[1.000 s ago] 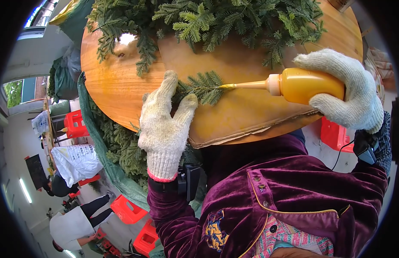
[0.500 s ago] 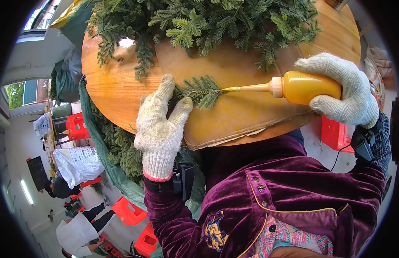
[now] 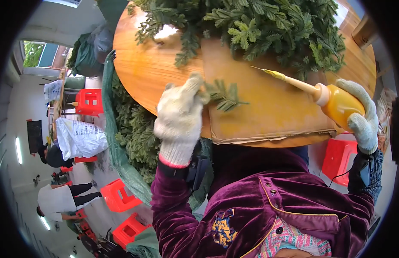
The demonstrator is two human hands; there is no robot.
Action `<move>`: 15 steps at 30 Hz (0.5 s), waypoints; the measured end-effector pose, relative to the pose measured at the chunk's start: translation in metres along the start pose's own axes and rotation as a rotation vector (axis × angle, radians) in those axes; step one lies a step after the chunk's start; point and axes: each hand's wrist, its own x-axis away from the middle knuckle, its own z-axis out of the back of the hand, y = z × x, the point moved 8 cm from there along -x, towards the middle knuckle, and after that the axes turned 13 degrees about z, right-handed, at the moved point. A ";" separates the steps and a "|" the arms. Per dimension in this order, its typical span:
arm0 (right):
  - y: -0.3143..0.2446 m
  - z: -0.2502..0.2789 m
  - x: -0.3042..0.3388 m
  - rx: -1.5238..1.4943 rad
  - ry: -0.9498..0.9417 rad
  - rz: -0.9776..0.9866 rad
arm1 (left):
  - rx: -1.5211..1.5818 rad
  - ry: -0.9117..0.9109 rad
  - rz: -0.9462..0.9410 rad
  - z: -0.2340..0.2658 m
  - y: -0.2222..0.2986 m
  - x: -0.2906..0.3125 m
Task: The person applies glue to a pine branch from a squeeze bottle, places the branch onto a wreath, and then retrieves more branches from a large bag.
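My left hand (image 3: 180, 118), in a white knitted glove, pinches the base of a small green fir sprig (image 3: 225, 96) above the table's near side. The sprig's tip points right, over a flat sheet of brown cardboard (image 3: 268, 116). On the right, my gloved right hand (image 3: 363, 114) is wrapped round a squeeze bottle (image 3: 342, 104) of yellow-orange liquid. The bottle is tilted, its long nozzle aimed up and left. A thin needle-like tip with yellow residue ends over the cardboard, apart from the sprig.
A large heap of fir branches (image 3: 268, 30) covers the far side of the round wooden table (image 3: 143, 73). More branches (image 3: 137, 133) fill a green sack (image 3: 112, 116) left of the table. Red stools (image 3: 339, 157) stand around. Two people are in the left background.
The bottle's nozzle has come away from the sprig, swinging up and right with my right hand. My left hand's fingers have closed in on the sprig's base. The whole view has shifted.
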 end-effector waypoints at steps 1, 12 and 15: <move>0.003 0.000 -0.001 -0.015 0.022 -0.001 | 0.021 -0.016 0.104 0.007 -0.017 0.004; 0.026 -0.025 -0.012 -0.299 0.040 -0.064 | -0.761 -0.210 1.083 0.133 -0.150 0.063; 0.032 -0.029 -0.013 -0.393 0.058 -0.109 | -0.361 0.104 0.676 0.137 -0.164 0.040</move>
